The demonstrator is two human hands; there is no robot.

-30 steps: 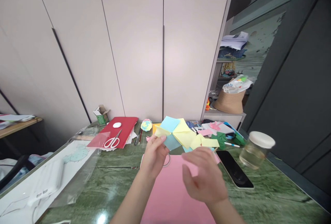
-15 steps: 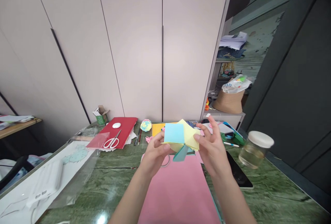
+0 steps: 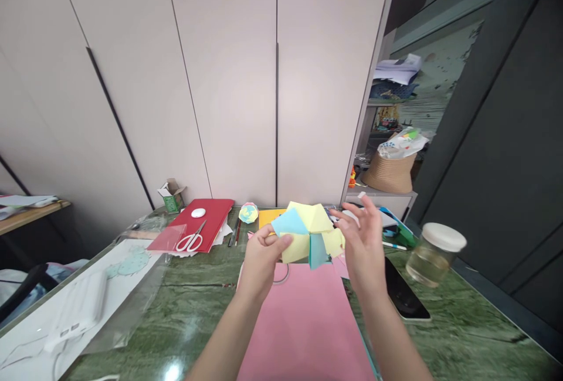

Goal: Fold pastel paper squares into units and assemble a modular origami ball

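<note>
A folded origami piece of yellow and light-blue paper [image 3: 311, 218] is held up above the desk, its panels joined at angles and a blue flap hanging at the front. My left hand [image 3: 264, 258] pinches its left side between thumb and fingers. Beside the right edge, my right hand [image 3: 363, 246] has its fingers spread, apart from the paper or barely at its edge. A small white piece shows at one right fingertip. Below both hands lies a pink sheet [image 3: 303, 322], with part of a ring-shaped outline near its top.
Scissors [image 3: 190, 241] and a white oval object [image 3: 198, 213] rest on a red folder [image 3: 215, 217]. A lidded jar of liquid [image 3: 433, 258] and a dark tablet [image 3: 404, 293] stand at the right. A white power bank [image 3: 81, 305] lies left; a round paper piece [image 3: 248, 213] sits behind.
The origami piece has turned, so more yellow panels face me and the blue flap hangs straighter. My right hand has let go of its right side and spread its fingers.
</note>
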